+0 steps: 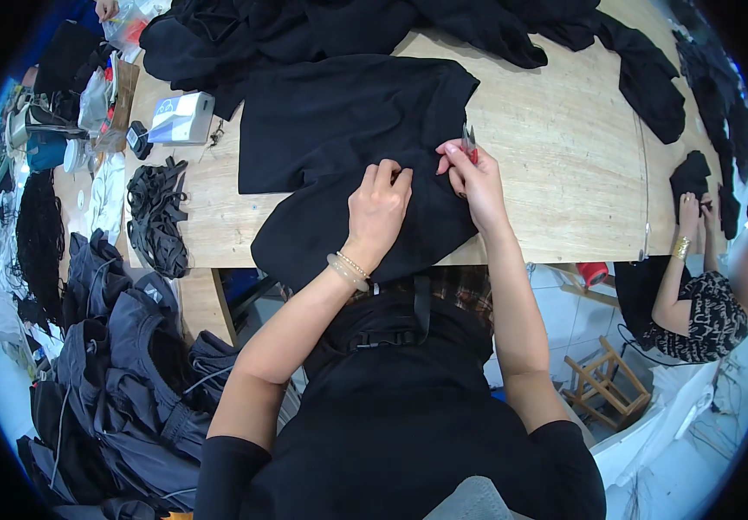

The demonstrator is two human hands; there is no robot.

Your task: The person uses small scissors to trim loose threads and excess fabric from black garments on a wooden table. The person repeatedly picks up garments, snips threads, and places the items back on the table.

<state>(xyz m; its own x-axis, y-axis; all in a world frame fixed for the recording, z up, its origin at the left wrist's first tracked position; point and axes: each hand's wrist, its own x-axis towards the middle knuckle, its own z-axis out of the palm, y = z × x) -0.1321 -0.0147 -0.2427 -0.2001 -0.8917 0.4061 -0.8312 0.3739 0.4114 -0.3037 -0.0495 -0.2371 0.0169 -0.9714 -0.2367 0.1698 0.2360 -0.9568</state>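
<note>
A pair of black shorts [348, 113] lies spread on the wooden table in front of me, its waistband to the right and its legs to the left. My left hand [378, 208] rests on the shorts near their middle, knuckles up, with fingers curled down into the cloth; the fingertips are partly hidden. Thread snips [470, 139] with red on the handle sit in my right hand [475, 179], their blades pointing away from me. That hand is at the waistband edge, its thumb and forefinger close to the cloth.
More black garments [322, 26] are heaped along the far side. To the left are a bundle of dark straps [157, 217], a white-and-blue box [181, 118] and piled dark clothes [123, 347]. At right, another person [707, 303] handles black cloth [690, 176] near a wooden stool [608, 381].
</note>
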